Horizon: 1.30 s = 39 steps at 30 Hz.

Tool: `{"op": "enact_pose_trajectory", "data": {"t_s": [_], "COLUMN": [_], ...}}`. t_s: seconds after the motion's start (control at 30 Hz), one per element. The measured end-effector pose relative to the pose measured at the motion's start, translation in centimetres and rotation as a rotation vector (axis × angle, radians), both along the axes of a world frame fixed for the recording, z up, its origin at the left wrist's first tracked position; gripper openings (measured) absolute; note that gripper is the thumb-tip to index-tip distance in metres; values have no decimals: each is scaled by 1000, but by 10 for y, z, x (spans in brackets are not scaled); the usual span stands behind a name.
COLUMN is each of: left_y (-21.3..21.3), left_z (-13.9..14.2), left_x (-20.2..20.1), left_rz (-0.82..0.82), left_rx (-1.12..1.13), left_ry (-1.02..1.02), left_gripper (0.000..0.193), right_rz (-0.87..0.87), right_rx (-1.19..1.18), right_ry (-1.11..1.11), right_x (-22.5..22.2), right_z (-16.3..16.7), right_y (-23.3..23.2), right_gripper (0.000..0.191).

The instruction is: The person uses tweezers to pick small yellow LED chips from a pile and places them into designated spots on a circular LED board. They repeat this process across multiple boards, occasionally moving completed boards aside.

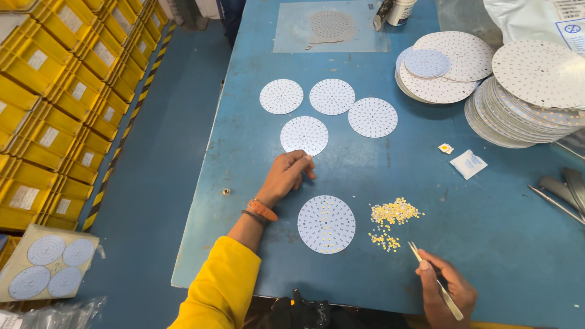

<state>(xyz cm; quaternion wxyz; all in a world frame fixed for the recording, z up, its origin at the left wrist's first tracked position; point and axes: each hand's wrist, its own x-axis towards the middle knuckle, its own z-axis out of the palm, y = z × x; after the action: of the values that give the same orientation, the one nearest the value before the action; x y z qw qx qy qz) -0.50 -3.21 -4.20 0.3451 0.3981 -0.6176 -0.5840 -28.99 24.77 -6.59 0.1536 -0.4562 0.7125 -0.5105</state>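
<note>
A: Where the blue table [487, 219] fills the middle and right of the frame, what room is left?

B: Item one, the table: its left edge runs down from the upper middle to the lower left, with blue floor beyond and yellow bins [55, 91] stacked at the far left. Open surface lies in the lower right, between the loose parts and the near edge.

A: Next largest?

B: Stacks of large white discs [530, 91], upper right, overlapping one another. Then four small white discs [329, 109], upper middle, lying apart from each other.

A: And the piece in hand?

B: Round board [326, 223], lower middle, flat on the table: white, dotted all over, some dots yellow. It lies between the two hands, touching neither. Just to its right, a scatter of tiny yellow chips [393, 216].

A: The hands?

B: Left hand [286, 176], middle of the frame, fingers curled loosely under, knuckles near the lowest small disc; it holds nothing that shows. Right hand [445, 292], lower right, pinches metal tweezers [434, 279], tips pointing up-left toward the chips.

A: Anything unclear?

B: The right hand is cut by the bottom edge. Whether the tweezer tips hold a chip cannot be told. Grey tools [563, 189] at the right edge are cropped. A small white packet [468, 164] and one single chip [445, 148] lie right of centre.
</note>
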Motion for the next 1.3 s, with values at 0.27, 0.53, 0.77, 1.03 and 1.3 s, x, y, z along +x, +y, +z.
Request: {"op": "enact_pose_trajectory", "data": {"t_s": [0.27,0.53,0.77,1.03,1.3], "left_y": [-7,-5,0,2,0], "left_z": [-10,-7,3,8,5], "left_x": [3,2,1,2,3], "left_rz": [-47,-50,0,-17,-8], "left_rx": [-9,-8,-23,-43,-157], "left_ry": [-16,1,-33,58,60], "left_gripper": [17,23,43,49,51], "right_rz": [-21,20,44,51,35], "right_rx": [69,-2,-5,-58,-25], "right_ry": [-71,-41,1,41,21], "right_x": [0,2,3,2,3], "right_z": [-6,-2,4,6,8], "right_y": [2,3,3,1,2], "right_gripper": [25,25,22,20,21]}}
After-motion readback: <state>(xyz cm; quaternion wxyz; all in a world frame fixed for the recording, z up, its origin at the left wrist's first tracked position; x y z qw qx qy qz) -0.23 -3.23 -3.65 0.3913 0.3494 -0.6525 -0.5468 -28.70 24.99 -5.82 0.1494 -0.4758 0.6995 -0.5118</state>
